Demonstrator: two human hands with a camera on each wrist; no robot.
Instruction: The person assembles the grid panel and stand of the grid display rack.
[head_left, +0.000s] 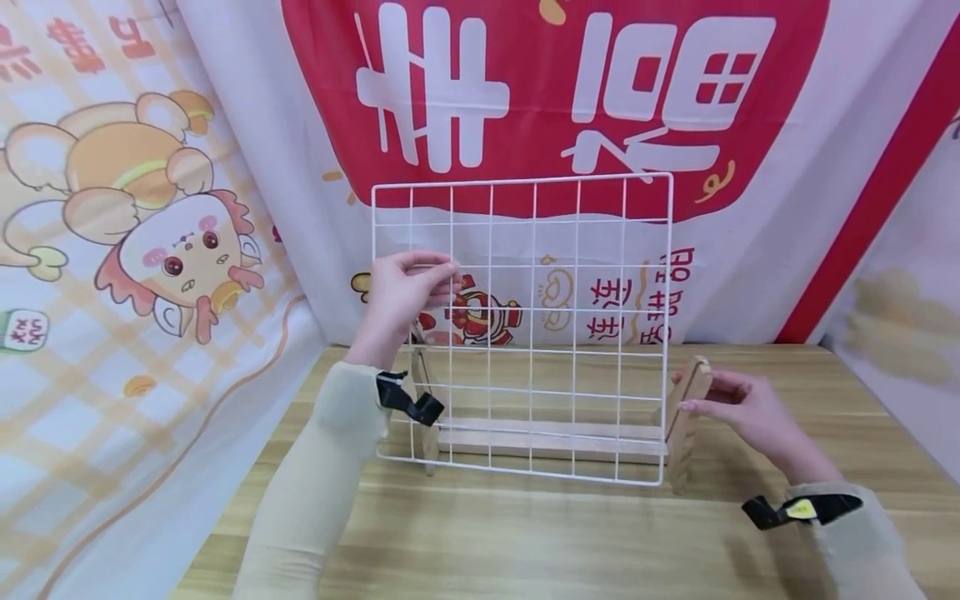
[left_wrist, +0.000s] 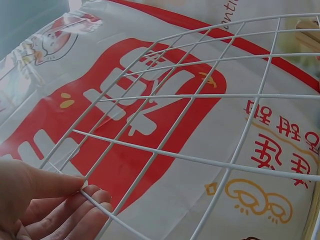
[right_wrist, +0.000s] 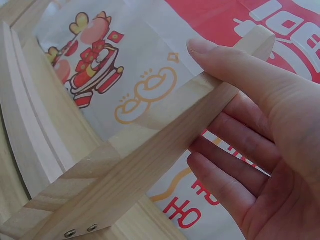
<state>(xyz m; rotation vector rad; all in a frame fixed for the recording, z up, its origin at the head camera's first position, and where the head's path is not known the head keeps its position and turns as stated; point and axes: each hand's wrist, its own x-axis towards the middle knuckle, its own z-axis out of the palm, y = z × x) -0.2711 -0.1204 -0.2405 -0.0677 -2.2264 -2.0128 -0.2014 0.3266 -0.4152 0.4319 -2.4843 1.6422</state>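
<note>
A white wire grid panel (head_left: 532, 309) stands nearly upright at a wooden stand (head_left: 555, 442) with two side pieces and a crossbar. My left hand (head_left: 416, 287) pinches a wire in the left part of the grid; the left wrist view shows thumb and fingers (left_wrist: 60, 210) on the grid wire (left_wrist: 200, 160). At the stand's right side piece (head_left: 688, 417), my right hand (head_left: 738, 404) holds the upper part. In the right wrist view the thumb lies on one face of the wooden piece (right_wrist: 150, 145), with the fingers of the hand (right_wrist: 260, 130) behind it.
The stand rests on a wood-grain table (head_left: 480, 533). Behind it hangs a white cloth with a large red print (head_left: 540, 125). A checked cloth with a cartoon animal (head_left: 150, 208) hangs along the left. Two screws show low on the wooden piece in the right wrist view.
</note>
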